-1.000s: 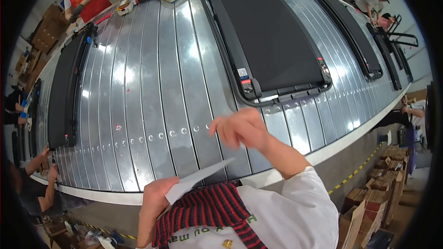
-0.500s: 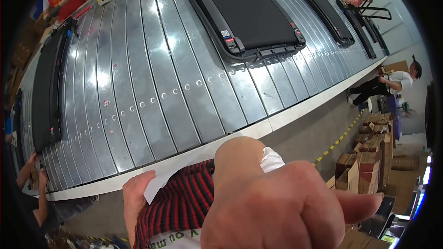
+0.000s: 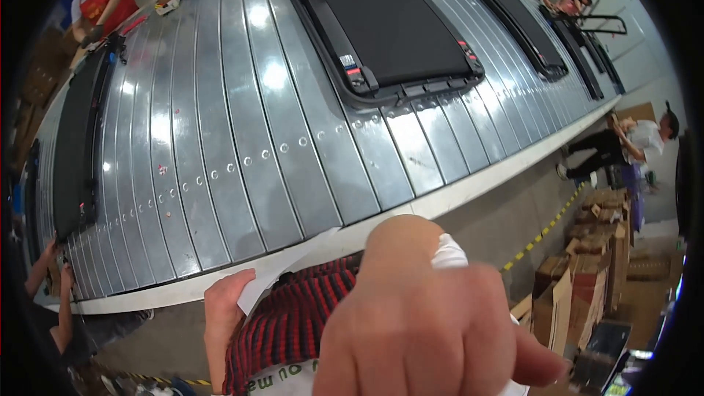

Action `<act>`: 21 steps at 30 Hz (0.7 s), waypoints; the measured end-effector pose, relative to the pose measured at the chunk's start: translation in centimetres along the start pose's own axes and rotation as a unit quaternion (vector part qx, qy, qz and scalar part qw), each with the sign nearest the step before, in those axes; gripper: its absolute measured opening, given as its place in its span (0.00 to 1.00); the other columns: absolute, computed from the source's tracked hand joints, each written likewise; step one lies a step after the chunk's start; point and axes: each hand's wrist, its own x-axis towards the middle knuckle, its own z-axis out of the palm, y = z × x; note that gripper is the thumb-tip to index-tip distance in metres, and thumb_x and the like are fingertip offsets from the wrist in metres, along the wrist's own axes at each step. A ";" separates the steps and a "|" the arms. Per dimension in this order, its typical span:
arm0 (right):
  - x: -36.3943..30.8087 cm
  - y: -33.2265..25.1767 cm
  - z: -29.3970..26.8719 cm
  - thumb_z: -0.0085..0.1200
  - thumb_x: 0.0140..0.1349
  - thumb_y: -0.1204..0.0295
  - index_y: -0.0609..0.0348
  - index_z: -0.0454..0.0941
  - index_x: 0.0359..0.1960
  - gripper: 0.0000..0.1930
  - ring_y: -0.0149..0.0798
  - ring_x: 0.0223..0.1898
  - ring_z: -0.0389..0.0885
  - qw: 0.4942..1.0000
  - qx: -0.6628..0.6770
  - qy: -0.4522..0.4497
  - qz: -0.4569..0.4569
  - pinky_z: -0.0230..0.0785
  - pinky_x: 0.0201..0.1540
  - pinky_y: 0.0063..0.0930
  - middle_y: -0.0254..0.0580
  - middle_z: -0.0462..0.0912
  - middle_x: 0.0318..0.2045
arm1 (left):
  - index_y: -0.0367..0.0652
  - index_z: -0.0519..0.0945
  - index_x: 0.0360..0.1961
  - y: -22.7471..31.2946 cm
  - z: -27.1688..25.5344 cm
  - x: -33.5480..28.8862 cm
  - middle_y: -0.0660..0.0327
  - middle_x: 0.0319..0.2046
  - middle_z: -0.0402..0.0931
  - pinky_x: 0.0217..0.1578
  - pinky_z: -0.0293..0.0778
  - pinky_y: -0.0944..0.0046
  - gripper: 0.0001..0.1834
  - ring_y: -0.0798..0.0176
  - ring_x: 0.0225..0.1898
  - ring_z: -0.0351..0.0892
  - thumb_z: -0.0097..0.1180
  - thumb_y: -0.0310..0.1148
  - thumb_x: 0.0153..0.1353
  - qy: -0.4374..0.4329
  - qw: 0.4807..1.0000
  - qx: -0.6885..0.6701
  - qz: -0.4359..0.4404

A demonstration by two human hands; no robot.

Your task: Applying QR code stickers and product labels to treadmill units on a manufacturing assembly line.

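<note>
The left hand (image 3: 227, 297) grips one end of a white paper sheet (image 3: 258, 290) between thumb and fingers. The sheet's long axis slants away from that hand, forward and rightward, and its far tip overlaps the worktop's pale rim (image 3: 183, 292) in this view. The right hand (image 3: 422, 330), raised close to the camera, has most fingers curled and one digit pointing right; its palm is hidden, so I cannot tell whether it holds anything. From it the sheet lies leftward and forward, well apart; the left hand is nearer.

Just right of the sheet's near part is red-and-black striped cloth (image 3: 293, 297). Ahead of both hands, open metal slats (image 3: 271, 205) stretch between a black panel (image 3: 77, 147), forward-left, and a black framed panel (image 3: 403, 29), farther forward.
</note>
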 end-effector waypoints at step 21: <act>-20.9 -14.6 -39.7 0.53 0.43 0.82 0.56 0.66 0.43 0.22 0.46 0.48 0.66 0.419 -0.692 -0.037 0.587 0.62 0.50 0.34 0.42 0.70 0.41 | 0.46 0.75 0.34 9.4 11.3 13.2 0.55 0.28 0.76 0.29 0.73 0.62 0.14 0.52 0.29 0.77 0.58 0.28 0.43 0.038 0.980 0.003 -0.194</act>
